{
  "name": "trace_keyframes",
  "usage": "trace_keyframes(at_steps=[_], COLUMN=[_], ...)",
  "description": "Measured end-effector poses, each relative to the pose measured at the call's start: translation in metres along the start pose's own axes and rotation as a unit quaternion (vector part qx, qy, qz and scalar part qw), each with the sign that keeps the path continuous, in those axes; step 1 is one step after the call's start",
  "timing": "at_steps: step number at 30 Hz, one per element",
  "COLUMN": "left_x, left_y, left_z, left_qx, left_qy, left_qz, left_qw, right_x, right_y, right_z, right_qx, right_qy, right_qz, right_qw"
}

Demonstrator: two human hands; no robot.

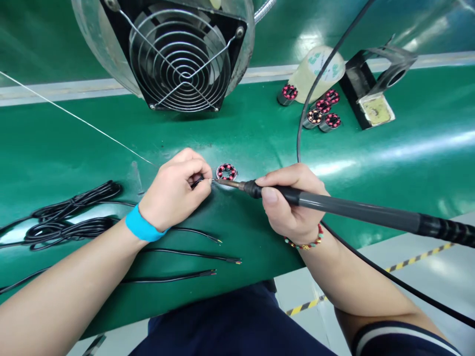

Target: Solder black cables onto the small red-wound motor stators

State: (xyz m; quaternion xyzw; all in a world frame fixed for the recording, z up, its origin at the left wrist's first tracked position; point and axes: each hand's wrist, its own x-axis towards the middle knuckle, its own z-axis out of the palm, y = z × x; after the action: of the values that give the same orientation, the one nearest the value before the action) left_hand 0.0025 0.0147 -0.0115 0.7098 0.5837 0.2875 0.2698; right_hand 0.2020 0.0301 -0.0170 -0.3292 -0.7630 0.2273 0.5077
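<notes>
My left hand (180,180), with a blue band at the wrist, is closed in a pinch. A black cable end (196,182) shows between its fingers. A thin silvery solder wire (92,127) runs from the upper left to this hand. My right hand (295,200) grips a soldering iron (341,206) like a pen. The iron's tip reaches the left fingertips; exact contact is too small to make out. Just behind the tip, a small motor stator (226,172) with red windings lies on the green mat (256,237).
A fan with a wire guard (185,74) stands at the back. Several wound motor parts (322,106) sit beside a yellowish roll (315,69) and an iron stand (371,94) with sponge. Bundled black cables (74,202) lie left, with stripped ends (200,255) near the front edge.
</notes>
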Motion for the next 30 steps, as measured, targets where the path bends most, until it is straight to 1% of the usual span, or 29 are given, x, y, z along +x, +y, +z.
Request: trace_keyframes(at_steps=[11, 17, 19, 21, 23, 26, 28, 30], left_x=[0.000, 0.000, 0.000, 0.000, 0.001, 0.001, 0.000, 0.000], left_y=[-0.001, 0.000, 0.001, 0.002, 0.002, 0.002, 0.001, 0.000], left_z=[0.000, 0.000, 0.000, -0.001, -0.001, -0.001, 0.000, 0.000], left_qx=[0.001, -0.003, -0.002, 0.002, 0.007, 0.007, 0.006, 0.007], left_qy=[0.003, 0.005, 0.001, -0.004, -0.008, -0.005, -0.002, -0.001], left_qz=[0.006, 0.006, 0.002, -0.008, -0.017, -0.007, 0.006, 0.012], left_qw=[1.000, 1.000, 1.000, 1.000, 1.000, 1.000, 1.000, 1.000], right_x=[-0.003, -0.004, -0.002, 0.001, 0.003, 0.003, 0.001, 0.000], right_y=[0.002, 0.004, 0.003, 0.001, -0.001, -0.002, -0.002, 0.000], right_z=[0.001, 0.004, 0.004, 0.004, 0.005, 0.008, 0.011, 0.014], right_qx=[0.012, 0.024, 0.012, -0.012, -0.026, -0.003, 0.019, 0.020], right_qy=[-0.004, 0.023, 0.026, 0.005, -0.036, -0.088, -0.102, -0.107], right_qz=[-0.007, 0.006, 0.006, 0.002, 0.014, 0.066, 0.093, 0.098], right_qw=[1.000, 0.999, 1.000, 1.000, 0.999, 0.994, 0.990, 0.989])
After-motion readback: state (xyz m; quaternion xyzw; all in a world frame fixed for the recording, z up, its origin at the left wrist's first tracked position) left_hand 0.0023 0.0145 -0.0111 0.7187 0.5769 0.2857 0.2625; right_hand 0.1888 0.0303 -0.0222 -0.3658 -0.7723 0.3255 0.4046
